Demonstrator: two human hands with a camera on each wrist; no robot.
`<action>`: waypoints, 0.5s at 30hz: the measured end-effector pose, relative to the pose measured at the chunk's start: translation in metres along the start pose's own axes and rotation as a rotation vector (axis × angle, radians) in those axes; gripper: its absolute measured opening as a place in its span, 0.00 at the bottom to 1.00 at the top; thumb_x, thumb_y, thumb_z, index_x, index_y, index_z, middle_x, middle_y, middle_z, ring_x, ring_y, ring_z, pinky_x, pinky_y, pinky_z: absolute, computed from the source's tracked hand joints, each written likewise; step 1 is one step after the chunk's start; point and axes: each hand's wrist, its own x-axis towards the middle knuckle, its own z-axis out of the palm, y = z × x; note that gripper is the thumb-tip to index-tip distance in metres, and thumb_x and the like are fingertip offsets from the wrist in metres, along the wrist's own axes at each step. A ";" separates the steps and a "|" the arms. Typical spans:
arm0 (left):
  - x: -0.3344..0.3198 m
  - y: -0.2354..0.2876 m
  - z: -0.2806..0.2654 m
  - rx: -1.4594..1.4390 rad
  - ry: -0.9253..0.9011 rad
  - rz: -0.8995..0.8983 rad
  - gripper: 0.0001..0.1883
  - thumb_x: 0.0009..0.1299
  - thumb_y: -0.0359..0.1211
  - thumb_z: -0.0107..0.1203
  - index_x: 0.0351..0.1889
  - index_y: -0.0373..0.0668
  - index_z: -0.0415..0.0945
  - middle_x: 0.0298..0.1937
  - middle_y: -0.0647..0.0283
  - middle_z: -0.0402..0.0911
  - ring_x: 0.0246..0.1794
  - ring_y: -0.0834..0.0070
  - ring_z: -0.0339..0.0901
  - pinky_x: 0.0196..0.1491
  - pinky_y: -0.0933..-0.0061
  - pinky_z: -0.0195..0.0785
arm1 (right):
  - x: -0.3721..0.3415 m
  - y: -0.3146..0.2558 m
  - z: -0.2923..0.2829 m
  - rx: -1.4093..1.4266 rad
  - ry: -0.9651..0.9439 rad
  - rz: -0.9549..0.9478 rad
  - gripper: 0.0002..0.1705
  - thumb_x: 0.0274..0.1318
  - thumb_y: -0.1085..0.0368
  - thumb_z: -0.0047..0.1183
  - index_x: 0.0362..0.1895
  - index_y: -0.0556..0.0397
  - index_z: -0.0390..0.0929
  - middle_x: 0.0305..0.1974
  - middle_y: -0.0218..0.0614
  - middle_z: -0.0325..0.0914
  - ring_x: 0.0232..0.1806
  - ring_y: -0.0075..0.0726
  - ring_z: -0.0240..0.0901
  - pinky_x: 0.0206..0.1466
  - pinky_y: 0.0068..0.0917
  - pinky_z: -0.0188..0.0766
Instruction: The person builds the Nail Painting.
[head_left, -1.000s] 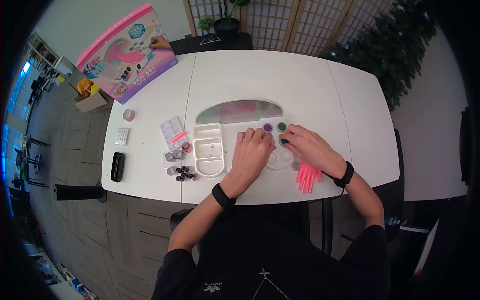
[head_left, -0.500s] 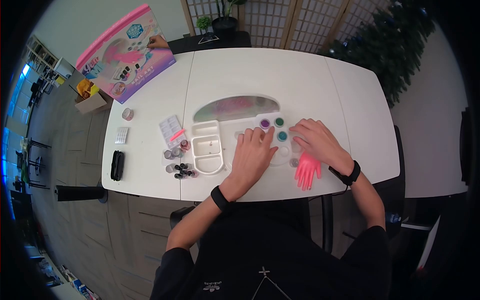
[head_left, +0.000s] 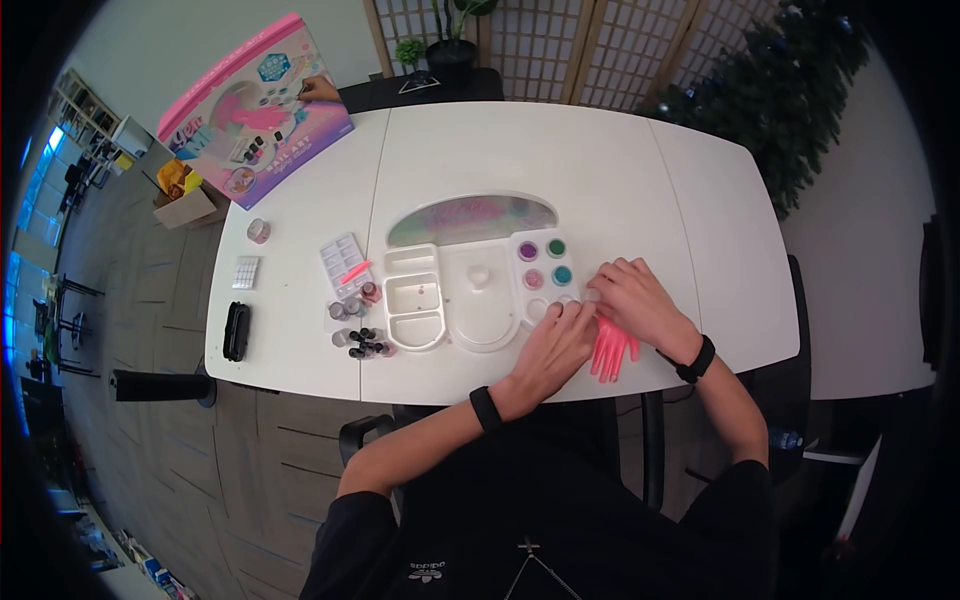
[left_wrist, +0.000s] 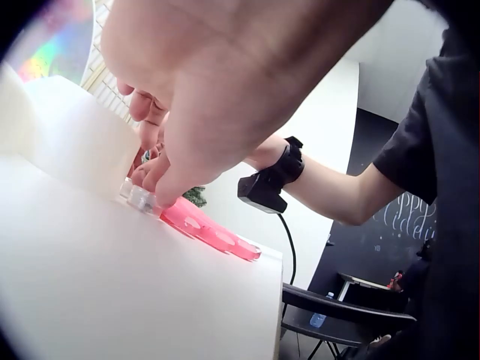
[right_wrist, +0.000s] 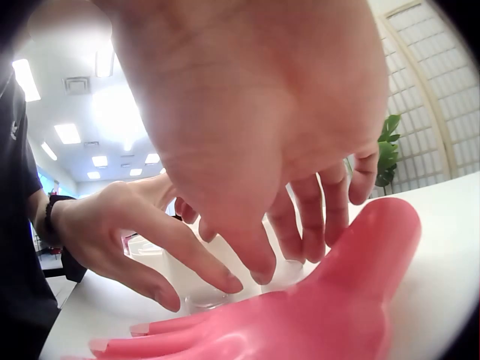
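Observation:
My left hand (head_left: 556, 352) reaches over the tray's near right corner. In the right wrist view its thumb and index finger pinch a small clear jar (right_wrist: 204, 302) low on the table. My right hand (head_left: 645, 308) is just beyond, its thumb and fingers around another clear jar (head_left: 592, 295) at the tray's right edge. Beneath my right hand lies a pink model hand (head_left: 613, 355), fingers toward me. On the white tray's round-welled panel (head_left: 514, 285) sit purple (head_left: 528, 251), green (head_left: 556, 248), pale pink (head_left: 532, 279) and teal (head_left: 562, 275) pots.
A three-part white tray (head_left: 413, 259) stands to the left, with nail polish bottles (head_left: 370, 345), small jars (head_left: 350, 307) and a pink stick (head_left: 355, 272) beside it. A shiny arched panel (head_left: 472, 220) rises behind. A black case (head_left: 236, 332) and a boxed kit (head_left: 258, 110) are farther left.
My left hand has moved right and toward me, from the colour pots to the clear jar beside the model hand, uncovering the pale pink pot. My right hand stays near the tray's right edge.

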 end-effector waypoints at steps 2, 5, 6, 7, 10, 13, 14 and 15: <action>0.001 0.000 0.001 0.009 0.014 0.006 0.12 0.69 0.31 0.58 0.49 0.39 0.82 0.53 0.58 0.76 0.58 0.64 0.74 0.59 0.64 0.67 | 0.002 -0.001 -0.006 0.012 0.015 0.012 0.12 0.61 0.64 0.69 0.47 0.50 0.85 0.46 0.32 0.79 0.54 0.40 0.75 0.60 0.39 0.66; 0.002 -0.001 -0.001 0.012 0.030 0.002 0.09 0.69 0.31 0.58 0.46 0.40 0.81 0.54 0.57 0.76 0.59 0.64 0.74 0.59 0.64 0.67 | 0.003 -0.001 -0.017 0.032 0.046 0.022 0.11 0.62 0.64 0.68 0.47 0.51 0.85 0.46 0.32 0.79 0.54 0.40 0.75 0.61 0.38 0.66; 0.003 -0.002 -0.002 0.011 0.034 -0.001 0.09 0.69 0.31 0.58 0.45 0.40 0.81 0.54 0.57 0.76 0.59 0.64 0.74 0.60 0.63 0.67 | 0.003 -0.001 -0.020 0.039 0.058 0.023 0.11 0.62 0.65 0.67 0.48 0.51 0.85 0.46 0.32 0.79 0.54 0.39 0.75 0.61 0.38 0.66; 0.003 -0.002 -0.001 -0.013 0.018 -0.013 0.08 0.69 0.31 0.58 0.44 0.40 0.81 0.56 0.56 0.76 0.60 0.63 0.74 0.60 0.63 0.67 | 0.003 -0.002 -0.023 0.043 0.064 0.028 0.11 0.63 0.64 0.67 0.48 0.51 0.86 0.46 0.32 0.79 0.54 0.39 0.75 0.61 0.38 0.66; 0.003 -0.004 0.003 -0.078 0.005 -0.034 0.08 0.70 0.30 0.57 0.44 0.40 0.81 0.60 0.54 0.76 0.65 0.60 0.74 0.61 0.60 0.67 | 0.004 -0.005 -0.032 0.055 0.071 0.041 0.13 0.63 0.63 0.67 0.50 0.52 0.86 0.46 0.32 0.79 0.55 0.39 0.76 0.62 0.38 0.66; 0.001 -0.005 0.003 -0.136 0.039 -0.047 0.10 0.71 0.30 0.59 0.48 0.39 0.81 0.63 0.52 0.75 0.69 0.55 0.72 0.64 0.55 0.66 | 0.005 -0.009 -0.038 0.070 0.062 0.049 0.14 0.65 0.62 0.67 0.52 0.52 0.86 0.47 0.33 0.80 0.55 0.39 0.76 0.63 0.38 0.66; 0.000 -0.005 0.000 -0.161 0.037 -0.061 0.11 0.71 0.31 0.60 0.50 0.38 0.81 0.64 0.51 0.74 0.70 0.54 0.71 0.64 0.53 0.65 | 0.005 -0.011 -0.039 0.076 0.058 0.051 0.15 0.65 0.61 0.67 0.52 0.53 0.86 0.48 0.34 0.80 0.55 0.39 0.76 0.64 0.38 0.66; -0.001 -0.005 -0.005 -0.187 0.033 -0.074 0.13 0.72 0.31 0.61 0.51 0.38 0.81 0.65 0.51 0.74 0.71 0.52 0.71 0.65 0.51 0.64 | 0.006 -0.013 -0.041 0.083 0.054 0.053 0.15 0.66 0.60 0.67 0.53 0.53 0.86 0.48 0.34 0.80 0.55 0.39 0.76 0.64 0.38 0.66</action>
